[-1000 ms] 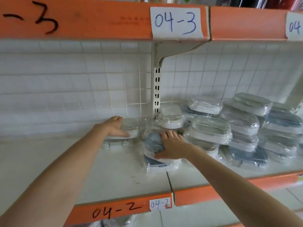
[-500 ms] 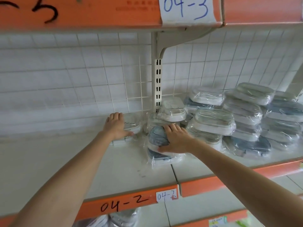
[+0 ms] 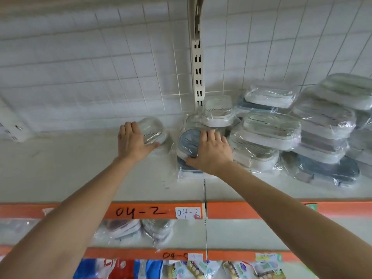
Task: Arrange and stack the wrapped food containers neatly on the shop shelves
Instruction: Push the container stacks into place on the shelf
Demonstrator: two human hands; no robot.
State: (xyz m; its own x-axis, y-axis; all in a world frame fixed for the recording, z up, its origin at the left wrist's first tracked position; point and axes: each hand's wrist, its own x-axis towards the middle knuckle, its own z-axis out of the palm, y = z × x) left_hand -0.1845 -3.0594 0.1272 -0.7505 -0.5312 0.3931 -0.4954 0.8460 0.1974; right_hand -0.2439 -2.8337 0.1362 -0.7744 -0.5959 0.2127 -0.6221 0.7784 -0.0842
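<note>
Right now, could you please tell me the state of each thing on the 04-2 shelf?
Left hand: grips the clear container.
Right hand: grips the blue-lidded container, atop another.
Clear container: wrapped, tilted.
Container pile: wrapped, loosely stacked at right.

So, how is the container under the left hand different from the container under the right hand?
The clear container under the left hand has a see-through lid; the blue-lidded container under the right hand has a grey-blue lid. The clear container stands alone, apart from the pile; the blue-lidded one sits on another wrapped container, against the pile. Both are wrapped in plastic film and stand on the same shelf.
</note>
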